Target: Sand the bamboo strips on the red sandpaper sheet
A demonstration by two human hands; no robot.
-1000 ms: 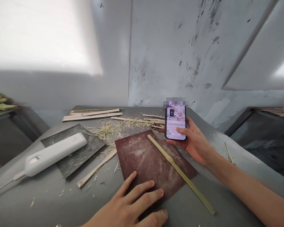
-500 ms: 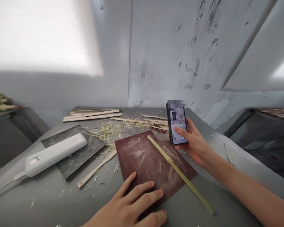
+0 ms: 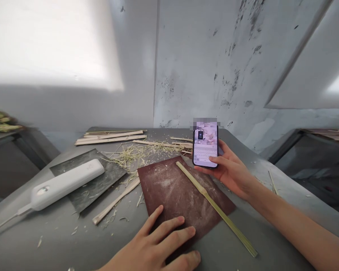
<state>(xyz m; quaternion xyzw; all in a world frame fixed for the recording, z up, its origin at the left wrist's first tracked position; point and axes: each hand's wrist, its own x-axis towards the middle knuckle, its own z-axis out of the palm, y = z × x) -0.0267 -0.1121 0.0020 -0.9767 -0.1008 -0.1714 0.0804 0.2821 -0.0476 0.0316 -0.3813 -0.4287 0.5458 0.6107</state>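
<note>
My right hand point(image 3: 228, 167) is wrapped round a smartphone point(image 3: 205, 146), held up over the far right corner of a reddish-brown sandpaper sheet point(image 3: 169, 188). The phone's lit screen faces me and shows a keyboard, with my thumb on its lower right part. Fingers spread, my left hand point(image 3: 161, 241) rests on the near left edge of the sandpaper. Across that sheet lies a greenish bamboo strip point(image 3: 205, 192) with a node near its middle; its near end reaches past the sheet onto the grey table point(image 3: 64, 244).
A white corded device point(image 3: 67, 184) lies on a dark sheet point(image 3: 84, 201) at left. Several pale bamboo strips point(image 3: 110, 139) and a heap of shavings point(image 3: 132, 155) lie toward the back. Another strip point(image 3: 115, 201) sits left of the sandpaper. A wall point(image 3: 186, 75) stands behind.
The phone has moved slightly left and turned to face me more squarely. My right thumb has shifted to the lower right of the screen. My left hand has stayed in place.
</note>
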